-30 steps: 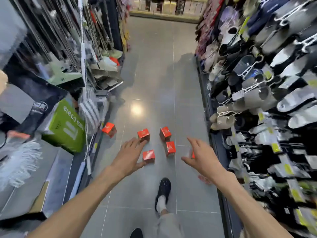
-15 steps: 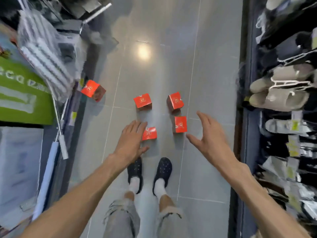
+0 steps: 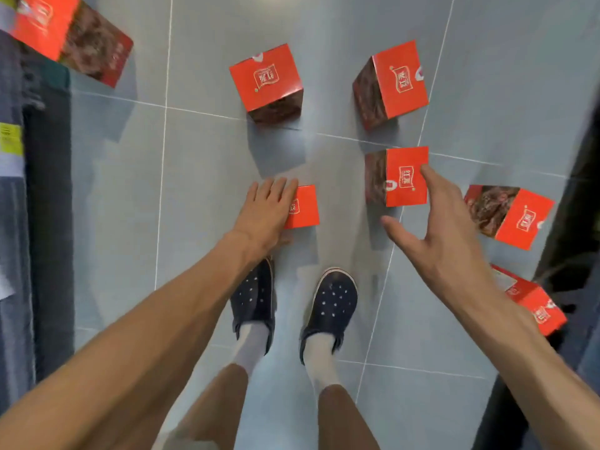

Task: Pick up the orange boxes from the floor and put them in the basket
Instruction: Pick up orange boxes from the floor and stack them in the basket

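Floor of grey glossy tiles with pale grout lines fills the view; dark shelf base runs down the left edge, another dark edge on the right. Two bare forearms reach down, feet in navy perforated clogs with white socks below them.

Seven orange boxes visible, all on the floor, no basket in view. Far-left box by the shelf base, two boxes at the top middle and, one mid-right box, one small near box just ahead of the left foot, two more at the right edge and.

Left hand lies over the near box, fingers straight and together, covering its left part; grip not closed as far as seen. Right hand is spread wide, forefinger tip at the mid-right box's right edge, thumb below it, not yet clamped.

Boxes look like light printed cartons: stiff but crushable, glossy so maybe a bit slick. Likely best taken across two opposite side faces, thumb one side and fingers the other, gentle squeeze.

Looks: cube-ish, bright orange-red faces with a small white-and-gold logo, dark brown photo print on adjacent sides.
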Tool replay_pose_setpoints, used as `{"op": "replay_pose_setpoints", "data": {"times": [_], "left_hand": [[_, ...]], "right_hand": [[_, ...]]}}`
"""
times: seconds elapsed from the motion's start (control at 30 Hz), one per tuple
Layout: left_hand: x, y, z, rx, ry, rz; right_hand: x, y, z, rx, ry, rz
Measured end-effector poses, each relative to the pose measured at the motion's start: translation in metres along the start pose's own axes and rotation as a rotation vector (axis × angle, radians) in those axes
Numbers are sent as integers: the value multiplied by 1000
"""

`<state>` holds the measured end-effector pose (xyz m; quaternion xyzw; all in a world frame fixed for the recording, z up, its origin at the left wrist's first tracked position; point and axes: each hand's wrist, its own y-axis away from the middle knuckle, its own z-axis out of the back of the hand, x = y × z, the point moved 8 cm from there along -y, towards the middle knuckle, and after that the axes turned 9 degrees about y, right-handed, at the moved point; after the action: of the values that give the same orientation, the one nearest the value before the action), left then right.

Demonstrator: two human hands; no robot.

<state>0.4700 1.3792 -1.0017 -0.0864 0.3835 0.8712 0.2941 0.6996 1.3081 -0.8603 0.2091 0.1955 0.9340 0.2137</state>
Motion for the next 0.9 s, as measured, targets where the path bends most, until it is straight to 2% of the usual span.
{"op": "replay_pose_setpoints", "data": {"times": [0.13, 0.37, 0.5, 0.67, 0.9], "left_hand": [[-1, -14, -8, -90, -67, -22], [-11, 13, 36, -168, 45, -87], [-7, 27, 56, -175, 69, -94], [13, 34, 61, -203, 148, -54], [42, 52, 45, -193, 191, 10]], "right_hand": [[-7, -3, -22, 35, -15, -18], [-16, -18, -6, 5, 1, -88], [-36, -49, -17, -28, -22, -231], [-66, -97, -74, 67, -77, -477], [-77, -108, -99, -2, -99, -580]]}}
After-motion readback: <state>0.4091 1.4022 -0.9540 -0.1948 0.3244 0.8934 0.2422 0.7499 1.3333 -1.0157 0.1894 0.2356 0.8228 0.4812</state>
